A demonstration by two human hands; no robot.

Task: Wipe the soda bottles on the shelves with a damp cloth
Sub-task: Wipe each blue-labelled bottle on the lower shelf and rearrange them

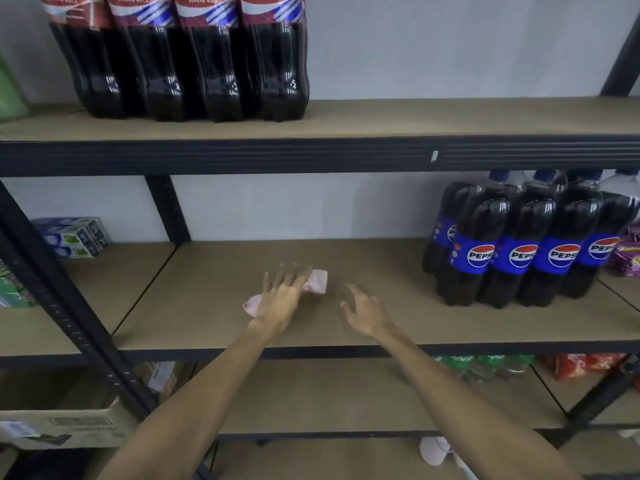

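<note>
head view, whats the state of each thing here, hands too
left hand, fingers straight, resting on pink crumpled cloth
pink crumpled cloth, lying on brown middle shelf
right hand, open, holding nothing
blue-labelled plastic Pepsi bottles, upright, capped, untouched
red-labelled plastic cola bottles, upright on upper shelf

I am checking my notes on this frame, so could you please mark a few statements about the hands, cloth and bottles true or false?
1. The left hand rests on the pink cloth on the middle shelf. True.
2. The right hand holds a bottle. False: it holds nothing, fingers spread.
3. The red-labelled cola bottles stand on the upper shelf. True.
4. The Pepsi bottles stand on the upper shelf. False: they stand on the middle shelf, at its right.
</note>
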